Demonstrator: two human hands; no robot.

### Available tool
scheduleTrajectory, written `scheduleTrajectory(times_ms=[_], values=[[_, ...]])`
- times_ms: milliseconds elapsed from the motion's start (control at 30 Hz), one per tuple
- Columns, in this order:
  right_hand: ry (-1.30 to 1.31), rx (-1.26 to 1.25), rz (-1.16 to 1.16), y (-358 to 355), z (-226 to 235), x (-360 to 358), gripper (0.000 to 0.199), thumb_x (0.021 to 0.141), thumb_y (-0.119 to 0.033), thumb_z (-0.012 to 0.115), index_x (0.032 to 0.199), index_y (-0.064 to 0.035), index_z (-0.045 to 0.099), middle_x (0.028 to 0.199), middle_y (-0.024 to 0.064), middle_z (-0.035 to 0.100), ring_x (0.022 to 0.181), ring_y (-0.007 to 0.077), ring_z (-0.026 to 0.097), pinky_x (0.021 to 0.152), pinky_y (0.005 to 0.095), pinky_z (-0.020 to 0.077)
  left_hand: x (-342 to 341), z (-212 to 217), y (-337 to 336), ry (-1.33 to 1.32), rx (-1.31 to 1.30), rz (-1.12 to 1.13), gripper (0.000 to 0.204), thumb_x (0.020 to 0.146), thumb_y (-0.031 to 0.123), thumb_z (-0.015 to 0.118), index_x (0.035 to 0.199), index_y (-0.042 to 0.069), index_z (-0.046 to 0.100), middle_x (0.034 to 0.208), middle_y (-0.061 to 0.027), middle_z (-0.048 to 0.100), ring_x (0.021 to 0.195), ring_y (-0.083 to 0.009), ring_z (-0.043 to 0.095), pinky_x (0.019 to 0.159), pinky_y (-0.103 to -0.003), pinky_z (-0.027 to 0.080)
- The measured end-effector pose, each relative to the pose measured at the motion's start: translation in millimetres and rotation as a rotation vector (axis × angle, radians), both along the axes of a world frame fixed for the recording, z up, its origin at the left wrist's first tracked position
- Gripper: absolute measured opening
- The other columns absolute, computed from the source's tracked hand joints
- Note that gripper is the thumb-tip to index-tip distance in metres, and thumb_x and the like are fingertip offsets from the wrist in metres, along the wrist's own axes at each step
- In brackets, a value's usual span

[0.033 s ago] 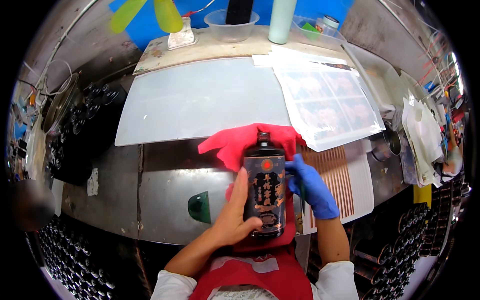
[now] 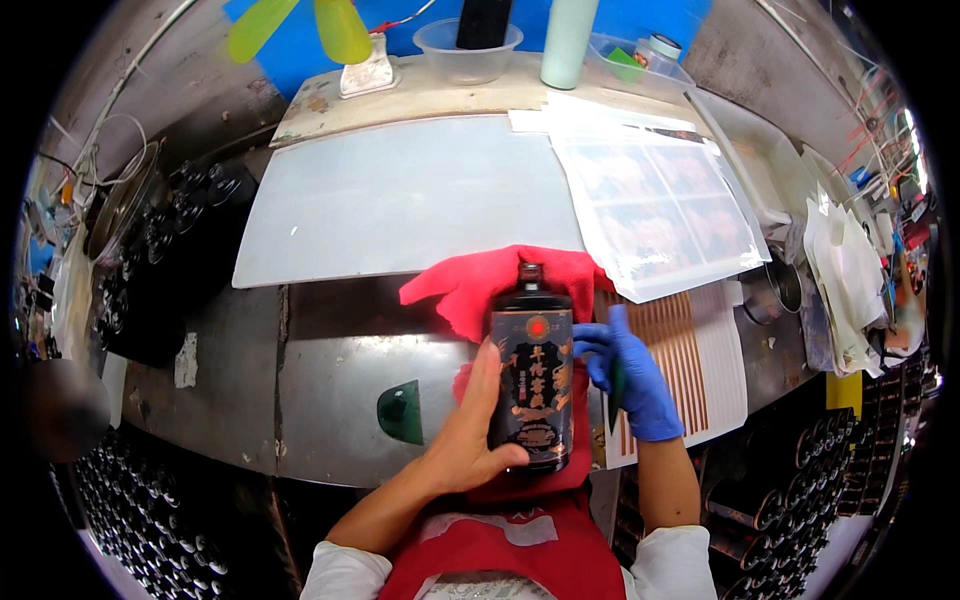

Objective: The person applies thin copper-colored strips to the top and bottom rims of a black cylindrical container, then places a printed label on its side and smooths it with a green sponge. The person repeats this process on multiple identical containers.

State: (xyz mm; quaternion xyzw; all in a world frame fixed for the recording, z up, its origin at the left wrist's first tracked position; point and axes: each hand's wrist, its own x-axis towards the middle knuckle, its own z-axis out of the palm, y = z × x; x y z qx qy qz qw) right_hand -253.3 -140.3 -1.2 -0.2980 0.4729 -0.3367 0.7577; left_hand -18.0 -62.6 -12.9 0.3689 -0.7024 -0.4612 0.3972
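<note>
1. Bottle (image 2: 530, 400), black and flat-fronted, sits in the head view's middle, over red cloth (image 2: 490, 285) at the near side of the metal counter (image 2: 335, 355)
2. Left hand (image 2: 465, 435), bare, wraps the bottle's left side, thumb at its lower front
3. Right hand (image 2: 638, 385), blue-gloved, curls loosely around a thin green tool (image 2: 616, 384), just beside the bottle
4. Dark green piece (image 2: 400, 412) lies left of both

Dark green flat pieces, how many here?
2: one piece lies on the metal table, left of the bottle; another piece, partly hidden, is in the gloved right hand. More may be hidden.
</note>
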Motion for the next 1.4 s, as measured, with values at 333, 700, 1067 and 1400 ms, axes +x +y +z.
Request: scheduleTrajectory(times_ms=[333, 700, 1067, 1400], values=[[0.318, -0.410, -0.071, 77, 70, -10, 0.029, 0.081, -0.016, 0.069, 0.106, -0.0062, 0.058, 0.093, 0.0095, 0.063, 0.085, 0.0186, 0.064, 0.077, 0.0310, 0.0531, 15, 12, 31, -0.321, -0.142, 0.035, 0.112, 0.070, 0.048, 0.074, 0.144, -0.004, 0.008, 0.144, -0.0372, 0.005, 0.134, -0.0511, 0.015, 0.109, -0.048, 0.021], [0.974, -1.491, 0.103, -51, 108, 53, 0.017, 0.071, -0.010, 0.070, 0.088, -0.0130, 0.067, 0.086, 0.0007, 0.066, 0.074, 0.0206, 0.059, 0.066, 0.0328, 0.0461, 61, -14, 37, -0.899, -0.101, 0.718, 0.053, 0.069, 0.018, 0.074, 0.112, -0.003, 0.052, 0.119, -0.0180, 0.047, 0.108, -0.0366, 0.044, 0.095, -0.043, 0.031], [0.745, -1.057, 0.278, 135, 70, 31, 0.027, 0.070, -0.009, 0.073, 0.096, -0.0130, 0.065, 0.089, 0.0012, 0.065, 0.069, 0.0154, 0.059, 0.065, 0.0272, 0.0480, 55, -22, 45, 0.622, 0.424, 0.838, 0.020, 0.086, 0.017, 0.065, 0.097, 0.004, 0.054, 0.091, -0.0046, 0.054, 0.079, -0.0142, 0.053, 0.068, -0.028, 0.045], [0.323, -0.532, -0.416, 64, 74, 37, 0.034, 0.086, -0.006, 0.058, 0.119, -0.0035, 0.049, 0.109, 0.0064, 0.054, 0.099, 0.0116, 0.052, 0.086, 0.0256, 0.0433, 7, 49, 5, 0.862, 0.389, 0.691, 0.020, 0.083, 0.000, 0.064, 0.099, 0.008, 0.054, 0.089, 0.0003, 0.055, 0.071, -0.0070, 0.054, 0.063, -0.021, 0.047]])
